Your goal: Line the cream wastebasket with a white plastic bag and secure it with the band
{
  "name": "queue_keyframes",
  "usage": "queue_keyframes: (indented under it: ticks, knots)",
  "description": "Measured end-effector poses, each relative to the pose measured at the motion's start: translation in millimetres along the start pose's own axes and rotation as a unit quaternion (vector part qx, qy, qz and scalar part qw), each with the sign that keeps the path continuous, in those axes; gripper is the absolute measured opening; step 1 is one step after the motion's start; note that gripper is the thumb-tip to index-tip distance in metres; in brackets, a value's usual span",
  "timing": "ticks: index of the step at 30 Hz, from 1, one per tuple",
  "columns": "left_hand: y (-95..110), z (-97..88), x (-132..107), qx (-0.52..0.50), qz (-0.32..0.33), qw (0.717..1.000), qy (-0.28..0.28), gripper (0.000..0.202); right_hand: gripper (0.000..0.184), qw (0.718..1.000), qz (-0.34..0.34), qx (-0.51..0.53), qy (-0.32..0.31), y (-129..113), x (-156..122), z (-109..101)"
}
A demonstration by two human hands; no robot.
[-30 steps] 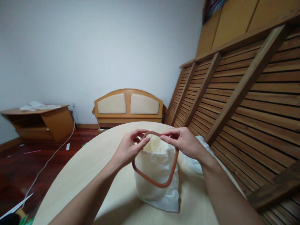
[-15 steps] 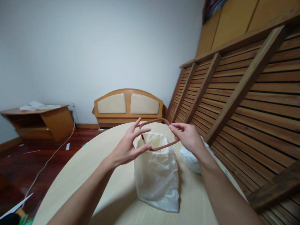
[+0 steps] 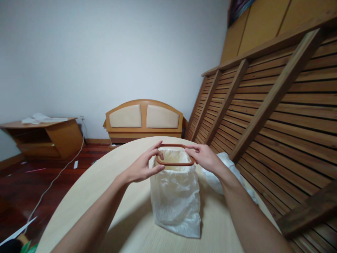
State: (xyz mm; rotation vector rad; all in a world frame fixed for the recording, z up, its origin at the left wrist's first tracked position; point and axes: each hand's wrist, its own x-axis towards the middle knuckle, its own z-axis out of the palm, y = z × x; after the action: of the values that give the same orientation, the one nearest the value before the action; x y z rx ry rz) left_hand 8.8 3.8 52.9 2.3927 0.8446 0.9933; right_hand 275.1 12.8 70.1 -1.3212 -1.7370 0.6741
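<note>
A brown ring-shaped frame (image 3: 175, 163) with rounded corners lies level over the mouth of a bin lined with a white plastic bag (image 3: 176, 200). My left hand (image 3: 146, 163) grips the frame's left end, thumb at the near side and fingers at the far side and inside. At the right end, my right hand (image 3: 204, 157) pinches the frame between thumb and fingers. The bag hangs loosely down the outside of the bin, hiding its walls. Whether the frame touches the bin's rim all round I cannot tell.
The bin stands on a pale round table (image 3: 126, 218). A bunched white plastic bag (image 3: 223, 172) lies behind my right forearm. Slatted wooden panels (image 3: 263, 133) lean at the right. Beyond the table are a headboard (image 3: 143, 119) and a low cabinet (image 3: 60, 140).
Both hands have brought the brown frame down onto the bin's mouth and turned it from tilted to level. The lined bin has stayed in place.
</note>
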Motion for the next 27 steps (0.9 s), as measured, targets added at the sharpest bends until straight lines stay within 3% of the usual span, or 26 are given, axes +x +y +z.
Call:
queue_keyframes:
  ticks: [11, 17, 27]
  knots:
    - [-18, 9.1, -1, 0.011, 0.016, 1.0, -0.005, 0.046, 0.032, 0.997, -0.006, -0.08, 0.023, 21, 8, 4]
    - [-25, 11.4, -2, 0.002, 0.009, 1.0, -0.01, 0.066, 0.035, 0.993, -0.004, -0.113, 0.022, 22, 6, 6]
    - [-28, 12.6, -2, 0.009, 0.015, 1.0, -0.017, 0.076, 0.033, 0.989, 0.0, -0.145, 0.013, 14, 4, 6]
